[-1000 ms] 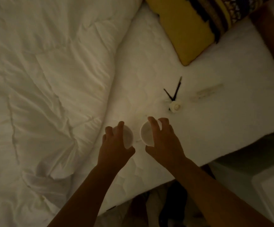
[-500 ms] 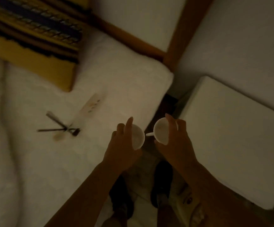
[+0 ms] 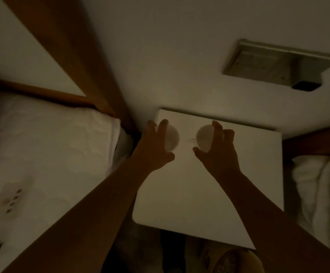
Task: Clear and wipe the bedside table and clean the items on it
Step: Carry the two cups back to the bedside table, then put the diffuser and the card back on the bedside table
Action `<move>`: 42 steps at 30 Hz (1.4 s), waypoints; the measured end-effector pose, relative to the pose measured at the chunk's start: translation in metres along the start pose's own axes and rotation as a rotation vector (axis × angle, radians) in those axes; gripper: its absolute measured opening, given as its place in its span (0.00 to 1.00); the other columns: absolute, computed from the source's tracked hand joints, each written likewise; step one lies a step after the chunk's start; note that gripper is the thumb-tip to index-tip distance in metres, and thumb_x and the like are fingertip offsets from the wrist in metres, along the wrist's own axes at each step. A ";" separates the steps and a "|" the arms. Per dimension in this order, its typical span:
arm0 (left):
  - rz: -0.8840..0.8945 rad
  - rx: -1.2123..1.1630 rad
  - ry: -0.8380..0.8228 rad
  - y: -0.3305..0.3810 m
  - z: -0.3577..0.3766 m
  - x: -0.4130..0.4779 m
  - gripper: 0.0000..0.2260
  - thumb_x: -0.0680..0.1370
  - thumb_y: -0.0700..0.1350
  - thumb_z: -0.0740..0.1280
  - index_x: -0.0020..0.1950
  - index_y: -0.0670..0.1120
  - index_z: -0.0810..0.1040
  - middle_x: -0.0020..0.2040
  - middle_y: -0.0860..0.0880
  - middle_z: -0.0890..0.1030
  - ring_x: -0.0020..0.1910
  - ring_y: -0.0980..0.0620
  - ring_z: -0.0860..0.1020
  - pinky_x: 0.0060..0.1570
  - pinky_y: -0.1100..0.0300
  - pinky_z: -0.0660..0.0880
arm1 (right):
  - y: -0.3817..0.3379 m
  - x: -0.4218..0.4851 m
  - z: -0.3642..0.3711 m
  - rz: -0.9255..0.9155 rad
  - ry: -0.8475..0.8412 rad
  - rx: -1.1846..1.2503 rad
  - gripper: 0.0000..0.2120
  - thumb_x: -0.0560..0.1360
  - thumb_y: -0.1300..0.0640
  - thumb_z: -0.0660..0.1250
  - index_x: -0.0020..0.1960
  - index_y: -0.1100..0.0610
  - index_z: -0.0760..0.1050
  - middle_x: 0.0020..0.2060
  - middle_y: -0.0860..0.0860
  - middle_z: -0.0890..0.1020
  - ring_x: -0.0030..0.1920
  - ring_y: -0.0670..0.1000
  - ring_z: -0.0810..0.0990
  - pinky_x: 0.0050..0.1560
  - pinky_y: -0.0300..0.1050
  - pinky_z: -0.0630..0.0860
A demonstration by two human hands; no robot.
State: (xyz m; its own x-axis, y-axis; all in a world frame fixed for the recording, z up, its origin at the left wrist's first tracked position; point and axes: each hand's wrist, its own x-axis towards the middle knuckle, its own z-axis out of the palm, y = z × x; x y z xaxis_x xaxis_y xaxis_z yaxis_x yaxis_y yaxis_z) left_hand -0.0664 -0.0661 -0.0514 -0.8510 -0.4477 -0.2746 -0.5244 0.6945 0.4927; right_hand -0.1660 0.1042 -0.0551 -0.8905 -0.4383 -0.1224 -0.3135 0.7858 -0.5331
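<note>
**Two white cups at the back of the bedside table**

In dim light, we are stretching both arms out over the white, square-topped bedside table (image 3: 199,194). Our left hand (image 3: 154,151) is grasping a small round white cup (image 3: 172,139) from above, with the fingers curled over its far rim and the thumb tucked under its near side. It is at the table's far left corner. Our right hand (image 3: 219,156) is gripping a handled white cup (image 3: 203,138) the same way, near the middle of the table's far edge. That cup's thin handle is pointing toward the first cup. The two cups are sitting side by side with a clear gap between them. We cannot tell whether either one is resting on the tabletop or hanging just above it.

Left of the table, a white quilted mattress (image 3: 51,150) is carrying a pale remote control (image 3: 8,200) with dark buttons. A brown wooden bed frame (image 3: 65,56) is rising behind the mattress. Beyond the table, a grey rectangular wall panel (image 3: 274,64) is showing on the pale wall. Right of the table, rumpled white bedding (image 3: 321,186) is bunching up.
</note>
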 end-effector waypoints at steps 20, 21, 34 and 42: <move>0.073 0.139 -0.019 0.028 0.033 0.079 0.45 0.68 0.47 0.75 0.76 0.51 0.51 0.71 0.42 0.60 0.64 0.38 0.68 0.59 0.45 0.71 | 0.028 0.043 0.012 0.127 -0.022 -0.082 0.54 0.64 0.45 0.78 0.76 0.47 0.45 0.68 0.59 0.63 0.65 0.63 0.70 0.57 0.61 0.77; 0.066 0.166 -0.034 0.028 0.034 0.079 0.46 0.68 0.49 0.75 0.77 0.52 0.48 0.72 0.42 0.59 0.66 0.38 0.67 0.63 0.42 0.69 | 0.028 0.041 0.008 0.119 -0.026 -0.115 0.55 0.64 0.44 0.78 0.77 0.47 0.43 0.70 0.59 0.61 0.67 0.64 0.68 0.60 0.63 0.75; -0.242 -0.199 0.052 -0.072 -0.009 -0.093 0.34 0.78 0.50 0.66 0.78 0.52 0.51 0.77 0.47 0.58 0.74 0.46 0.60 0.72 0.49 0.63 | -0.115 -0.034 0.049 -0.321 -0.124 0.124 0.34 0.73 0.48 0.71 0.74 0.52 0.59 0.69 0.55 0.68 0.67 0.55 0.71 0.63 0.50 0.73; -0.560 -0.270 0.184 -0.182 -0.024 -0.237 0.27 0.78 0.51 0.64 0.75 0.53 0.59 0.69 0.53 0.69 0.67 0.53 0.69 0.66 0.59 0.69 | -0.210 -0.116 0.146 -0.508 -0.518 0.097 0.32 0.75 0.49 0.69 0.74 0.52 0.60 0.67 0.53 0.69 0.65 0.52 0.72 0.59 0.41 0.69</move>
State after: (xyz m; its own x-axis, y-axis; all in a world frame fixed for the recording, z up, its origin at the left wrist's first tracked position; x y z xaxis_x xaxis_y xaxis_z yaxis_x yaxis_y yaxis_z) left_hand 0.2314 -0.0998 -0.0562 -0.4191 -0.8068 -0.4164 -0.8411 0.1722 0.5128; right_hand 0.0509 -0.0737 -0.0518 -0.3656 -0.9074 -0.2074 -0.5941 0.3990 -0.6985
